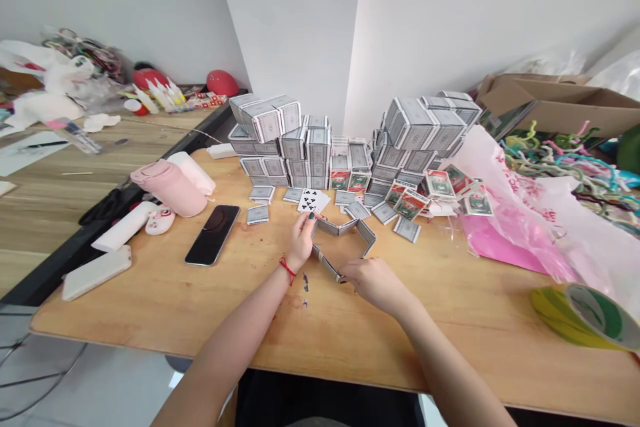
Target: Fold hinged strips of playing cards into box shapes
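Wooden table [480, 367], cluttered at the back and sides. Carton [575, 107] at far right, cords spilling in front of it. Right stack [413, 123] and left stack [267, 119], both grey card blocks piled at the table's back edge. Plastic bag [530, 213], white and pink, right of right stack. Card ring [367, 233], angular, grey card panels on edge, at table centre in front of the stacks, between the hands. Left hand [301, 239]: thumb and fingers pinching ring's left corner; red bracelet [287, 270] on wrist. Right hand [375, 283]: fingertips pinching ring's near corner, other fingers curled. Pink roll [167, 187] on left side, phone [213, 235] just right of it, dark screen up. Yellow tape [550, 313] at right edge. Red-green packs [440, 185] before right stack. Loose cards [313, 201] behind ring, some face up, clubs showing.
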`<state>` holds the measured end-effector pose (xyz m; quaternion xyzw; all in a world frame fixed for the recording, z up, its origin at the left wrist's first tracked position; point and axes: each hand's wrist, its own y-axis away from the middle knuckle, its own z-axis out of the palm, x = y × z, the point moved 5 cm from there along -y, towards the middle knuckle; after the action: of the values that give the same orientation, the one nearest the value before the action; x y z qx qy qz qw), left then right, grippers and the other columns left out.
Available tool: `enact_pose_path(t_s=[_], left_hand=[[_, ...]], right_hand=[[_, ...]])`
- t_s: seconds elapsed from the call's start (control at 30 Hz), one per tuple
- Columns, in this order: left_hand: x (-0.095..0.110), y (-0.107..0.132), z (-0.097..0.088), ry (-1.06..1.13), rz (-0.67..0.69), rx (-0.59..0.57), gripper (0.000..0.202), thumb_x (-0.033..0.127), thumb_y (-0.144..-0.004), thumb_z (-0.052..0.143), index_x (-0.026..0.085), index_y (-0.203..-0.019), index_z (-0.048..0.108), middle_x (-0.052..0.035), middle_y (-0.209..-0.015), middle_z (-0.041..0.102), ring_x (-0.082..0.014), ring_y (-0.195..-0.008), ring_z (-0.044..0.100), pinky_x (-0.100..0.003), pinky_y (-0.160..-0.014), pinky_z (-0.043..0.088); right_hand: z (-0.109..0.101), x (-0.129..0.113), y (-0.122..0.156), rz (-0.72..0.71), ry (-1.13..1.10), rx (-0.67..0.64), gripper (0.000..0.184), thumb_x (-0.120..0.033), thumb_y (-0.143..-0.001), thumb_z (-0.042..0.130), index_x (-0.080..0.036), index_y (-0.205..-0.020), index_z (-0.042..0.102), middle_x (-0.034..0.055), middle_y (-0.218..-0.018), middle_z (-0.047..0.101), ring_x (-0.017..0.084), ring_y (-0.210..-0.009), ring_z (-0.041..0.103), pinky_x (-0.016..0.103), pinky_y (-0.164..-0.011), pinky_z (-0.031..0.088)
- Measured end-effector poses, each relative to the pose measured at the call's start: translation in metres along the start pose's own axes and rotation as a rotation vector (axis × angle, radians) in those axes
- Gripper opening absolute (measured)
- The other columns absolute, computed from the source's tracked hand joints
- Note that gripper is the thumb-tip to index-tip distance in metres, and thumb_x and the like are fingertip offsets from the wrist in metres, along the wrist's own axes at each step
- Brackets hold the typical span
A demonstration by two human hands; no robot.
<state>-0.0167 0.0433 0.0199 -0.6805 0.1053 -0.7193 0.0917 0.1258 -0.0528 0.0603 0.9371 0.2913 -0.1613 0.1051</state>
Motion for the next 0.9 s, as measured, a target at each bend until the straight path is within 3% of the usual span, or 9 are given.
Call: enact_pose_path(t_s=[0.37, 0.5, 0.6, 0.73, 0.9], left_hand=[[-0.004, -0.002, -0.002, -0.003, -0.010, -0.009, 0.044, 0.047, -0.087, 0.030, 0.016, -0.083, 0.060, -0.0078, -0.089, 0.065, -0.0198, -0.093, 0.059, -0.037, -0.089, 0.043], [-0.001, -0.002, -0.003, -0.060, 0.029, 0.010, 0.043, 0.045, -0.088, 0.029, 0.016, -0.085, 0.061, -0.0078, -0.090, 0.064, -0.0193, -0.094, 0.058, -0.036, -0.089, 0.042], [0.001, -0.002, -0.005, -0.098, 0.048, 0.035, 0.043, 0.045, -0.088, 0.030, 0.016, -0.086, 0.061, -0.0076, -0.091, 0.064, -0.0186, -0.092, 0.057, -0.035, -0.088, 0.041], [-0.001, -0.002, -0.005, -0.110, 0.036, 0.026, 0.043, 0.045, -0.088, 0.029, 0.016, -0.087, 0.061, -0.0075, -0.093, 0.063, -0.0184, -0.093, 0.057, -0.033, -0.088, 0.041], [0.001, -0.001, -0.005, -0.135, 0.035, 0.004, 0.042, 0.044, -0.089, 0.030, 0.017, -0.090, 0.061, -0.0071, -0.094, 0.063, -0.0186, -0.095, 0.057, -0.034, -0.089, 0.040]], right_hand=[[0.006, 0.008, -0.005, -0.085, -0.042, 0.068, 0.021, -0.004, -0.075, 0.046, -0.020, -0.071, 0.059, -0.0002, -0.067, 0.059, 0.011, -0.061, 0.054, 0.021, -0.052, 0.028], [0.005, 0.010, -0.004, -0.074, -0.127, 0.157, 0.008, -0.025, -0.082, 0.052, -0.020, -0.078, 0.057, 0.0001, -0.069, 0.059, 0.013, -0.064, 0.055, 0.021, -0.056, 0.033], [0.006, 0.008, -0.004, -0.014, -0.108, 0.199, 0.024, -0.043, -0.080, 0.053, -0.019, -0.085, 0.055, 0.0025, -0.081, 0.059, 0.012, -0.062, 0.056, 0.022, -0.054, 0.034], [0.005, 0.010, -0.005, 0.076, -0.003, 0.244, 0.035, -0.053, -0.080, 0.047, -0.020, -0.092, 0.052, 0.0057, -0.099, 0.055, 0.012, -0.062, 0.057, 0.023, -0.051, 0.034], [0.006, 0.019, -0.009, 0.118, 0.051, 0.295, 0.037, -0.055, -0.080, 0.046, -0.019, -0.088, 0.049, 0.0047, -0.091, 0.054, 0.014, -0.066, 0.057, 0.023, -0.051, 0.034]])
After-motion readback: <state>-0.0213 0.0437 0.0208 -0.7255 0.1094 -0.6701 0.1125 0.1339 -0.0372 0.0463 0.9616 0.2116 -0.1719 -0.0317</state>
